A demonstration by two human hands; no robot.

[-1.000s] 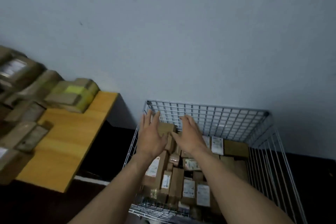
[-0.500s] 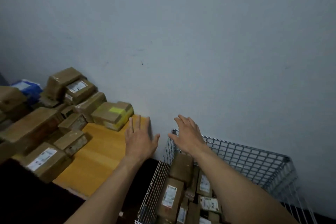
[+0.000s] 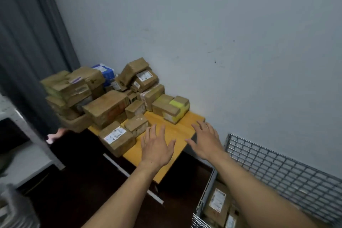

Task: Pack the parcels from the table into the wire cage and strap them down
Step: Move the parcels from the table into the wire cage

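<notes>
**Both hands empty over the table, parcels waiting on either side**

The person's left hand (image 3: 156, 149) hovered palm down over the bare near end of the wooden table (image 3: 182, 129), fingers straight and spread, with nothing in it. The right hand (image 3: 205, 142) was the same, flat, splayed and empty, held over the table's right corner just short of the wire cage (image 3: 277, 164). I could not tell whether either palm touched the wood.

The heap of brown parcels (image 3: 111, 105) covered the far and left part of the table, stacked against the pale wall (image 3: 203, 33). Nearest the left hand sat a small taped parcel (image 3: 137, 126), just beyond its fingertips. Left of that, a parcel with a white label (image 3: 117, 138) lay at the table's front edge. Further back, close to the wall, was a parcel wrapped in a yellow band (image 3: 172, 108), well ahead of both hands. A blue box (image 3: 104, 71) showed at the back of the heap.

The cage stood on the floor to the right of the table, its mesh back against the wall. Down inside its near corner lay a labelled carton (image 3: 215, 201), beside other parcels partly hidden under the right forearm.

A grey curtain (image 3: 27, 42) hung on the left, with a grey metal shelf (image 3: 24, 161) below it.
</notes>
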